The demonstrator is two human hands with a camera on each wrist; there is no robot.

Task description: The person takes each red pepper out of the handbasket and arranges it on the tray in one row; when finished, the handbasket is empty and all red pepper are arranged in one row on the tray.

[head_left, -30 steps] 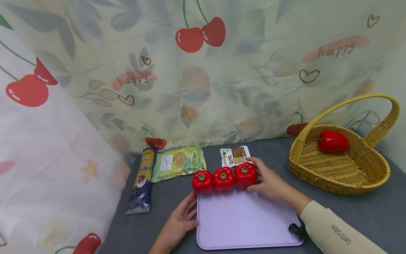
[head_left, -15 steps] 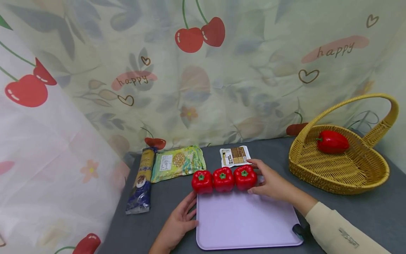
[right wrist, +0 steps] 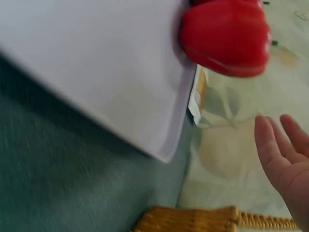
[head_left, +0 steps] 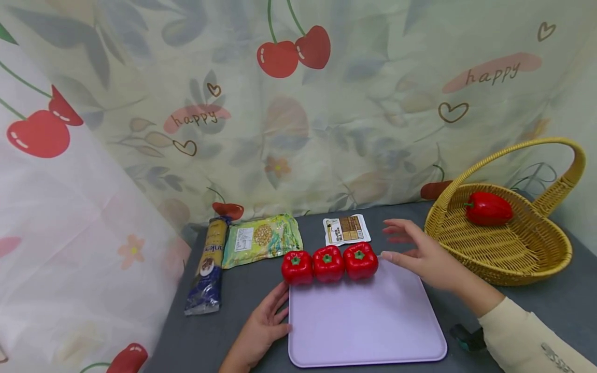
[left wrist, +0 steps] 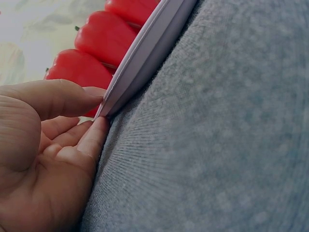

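Three red bell peppers [head_left: 328,263] stand side by side along the far edge of a lilac cutting board [head_left: 364,321], green stems up. My left hand [head_left: 261,326] is at the board's left edge; in the left wrist view its thumb and fingers pinch the rim of the board [left wrist: 145,53]. My right hand [head_left: 426,259] hovers over the board's far right corner, fingers spread and holding nothing, just right of the rightmost pepper [head_left: 360,260]. The right wrist view shows a gap between that hand [right wrist: 289,159] and the nearest pepper [right wrist: 227,36].
On the right stands a yellow wicker basket [head_left: 499,259] with a tall handle and one red pepper [head_left: 488,208] inside. Behind the board lies a small white-and-brown packet [head_left: 346,230]. A green bag [head_left: 263,239] and a long blue-and-gold packet [head_left: 207,267] lie at the left.
My right hand has let go of the rightmost pepper and moved right, toward the basket. That pepper has settled slightly lower, in line with the others. My left hand has stayed at the board's edge.
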